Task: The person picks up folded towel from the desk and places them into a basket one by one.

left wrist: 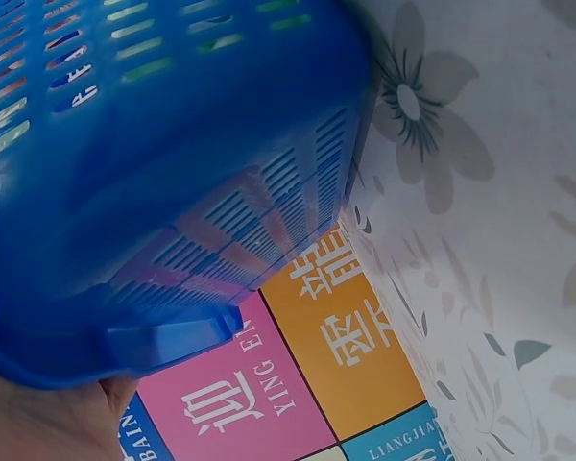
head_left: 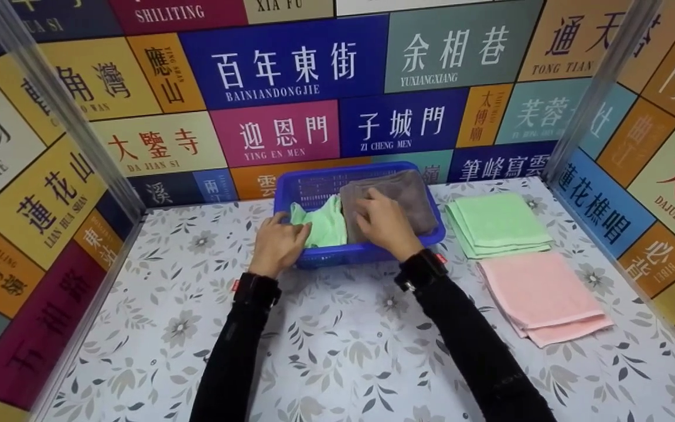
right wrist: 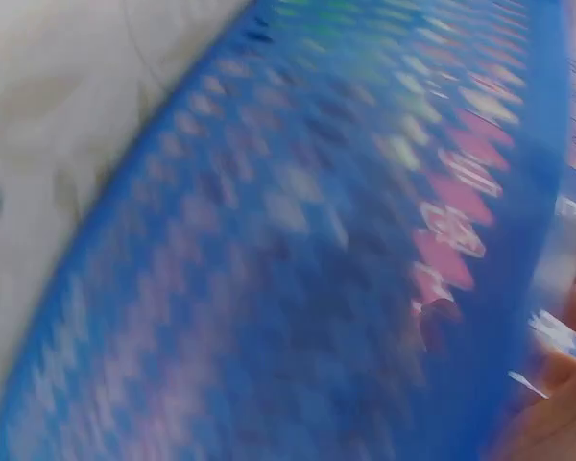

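A blue plastic basket [head_left: 337,258] with slotted walls stands at the back of the table. Inside, a crumpled light green towel [head_left: 329,225] lies at the left, and a folded grey-brown towel [head_left: 416,202] fills the right part. My left hand [head_left: 279,243] holds the basket's front left rim; the left wrist view shows part of that hand [left wrist: 48,418] by the rim. Over the grey-brown towel is my right hand [head_left: 387,223], its fingers loosely bent at the cloth. The right wrist view is blurred and shows mostly the basket wall [right wrist: 269,240].
To the right of the basket lies a folded light green towel [head_left: 498,223], with a folded pink towel [head_left: 542,296] in front of it. The table [head_left: 337,351] has a leaf-and-flower cover. Panels with signs [head_left: 285,67] wall off the back and both sides.
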`<state>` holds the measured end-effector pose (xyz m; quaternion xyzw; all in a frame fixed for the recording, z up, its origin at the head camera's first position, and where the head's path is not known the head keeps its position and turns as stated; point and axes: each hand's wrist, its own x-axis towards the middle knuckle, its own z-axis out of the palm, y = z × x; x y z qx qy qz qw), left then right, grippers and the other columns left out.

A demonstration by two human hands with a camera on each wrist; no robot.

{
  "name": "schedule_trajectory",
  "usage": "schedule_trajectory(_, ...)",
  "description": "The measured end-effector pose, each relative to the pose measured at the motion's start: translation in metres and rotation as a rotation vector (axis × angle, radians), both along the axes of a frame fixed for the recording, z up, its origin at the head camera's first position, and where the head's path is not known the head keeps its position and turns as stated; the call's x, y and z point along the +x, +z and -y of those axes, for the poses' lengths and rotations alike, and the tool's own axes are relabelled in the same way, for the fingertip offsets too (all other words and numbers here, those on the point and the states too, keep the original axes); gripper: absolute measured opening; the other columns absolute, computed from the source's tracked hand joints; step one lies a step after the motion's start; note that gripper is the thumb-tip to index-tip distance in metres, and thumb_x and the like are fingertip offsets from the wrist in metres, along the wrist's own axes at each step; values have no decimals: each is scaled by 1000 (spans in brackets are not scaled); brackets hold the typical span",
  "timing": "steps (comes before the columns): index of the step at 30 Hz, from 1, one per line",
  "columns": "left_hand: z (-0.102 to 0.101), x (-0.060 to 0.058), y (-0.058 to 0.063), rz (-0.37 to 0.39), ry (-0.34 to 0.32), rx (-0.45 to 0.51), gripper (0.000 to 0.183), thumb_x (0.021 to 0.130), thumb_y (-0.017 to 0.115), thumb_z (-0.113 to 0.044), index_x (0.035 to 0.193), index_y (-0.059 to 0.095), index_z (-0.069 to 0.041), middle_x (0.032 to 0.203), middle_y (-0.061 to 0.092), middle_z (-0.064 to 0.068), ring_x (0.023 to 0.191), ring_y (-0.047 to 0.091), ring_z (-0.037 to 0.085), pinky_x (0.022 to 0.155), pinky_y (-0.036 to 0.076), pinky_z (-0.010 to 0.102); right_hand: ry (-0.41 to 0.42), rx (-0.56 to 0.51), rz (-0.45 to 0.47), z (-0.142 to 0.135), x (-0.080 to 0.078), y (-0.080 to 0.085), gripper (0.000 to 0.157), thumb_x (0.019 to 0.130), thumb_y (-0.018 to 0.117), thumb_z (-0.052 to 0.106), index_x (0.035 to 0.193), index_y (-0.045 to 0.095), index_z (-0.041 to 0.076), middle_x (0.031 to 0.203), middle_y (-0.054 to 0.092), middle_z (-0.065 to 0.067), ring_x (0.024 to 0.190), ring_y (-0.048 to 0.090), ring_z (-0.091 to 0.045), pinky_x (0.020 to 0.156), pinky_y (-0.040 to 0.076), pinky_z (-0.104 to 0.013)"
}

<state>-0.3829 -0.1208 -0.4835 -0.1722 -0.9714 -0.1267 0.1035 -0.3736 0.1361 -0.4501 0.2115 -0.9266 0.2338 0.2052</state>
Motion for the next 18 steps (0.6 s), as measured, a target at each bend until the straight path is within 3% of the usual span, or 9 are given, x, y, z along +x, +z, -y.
schedule_trajectory(5, 1, 2, 1, 9, 3, 3, 64, 110, 29, -52, 122, 78, -13, 120, 77, 9, 141, 50, 30, 119, 35, 50, -72, -13, -27, -62, 31, 23, 33, 96, 71, 17, 127, 73, 7, 109, 65, -14, 84, 62, -30, 74, 53, -46)
schedule_trajectory(10, 1, 4, 0, -46, -8, 19, 59, 110, 35, -49, 115, 81, -12, 109, 80, 9, 137, 54, 30, 116, 38, 49, -203, 4, 17, -141, 59, 23, 43, 95, 72, 20, 136, 67, 9, 112, 64, -17, 95, 64, -35, 75, 52, -51)
schedule_trajectory(14, 0, 4, -2, -43, -14, 17, 60, 110, 35, -50, 115, 81, -12, 109, 80, 9, 136, 54, 31, 116, 37, 50, -297, 45, 163, -214, 85, 9, 55, 97, 70, 24, 146, 56, 6, 120, 62, -24, 107, 63, -44, 80, 51, -59)
schedule_trajectory(18, -1, 1, -1, -38, -10, 20, 60, 110, 34, -51, 118, 80, -12, 113, 79, 9, 137, 53, 30, 117, 36, 50, -340, 91, 446, -283, 104, -10, 77, 95, 73, 30, 157, 38, 2, 139, 48, -38, 124, 50, -58, 95, 44, -71)
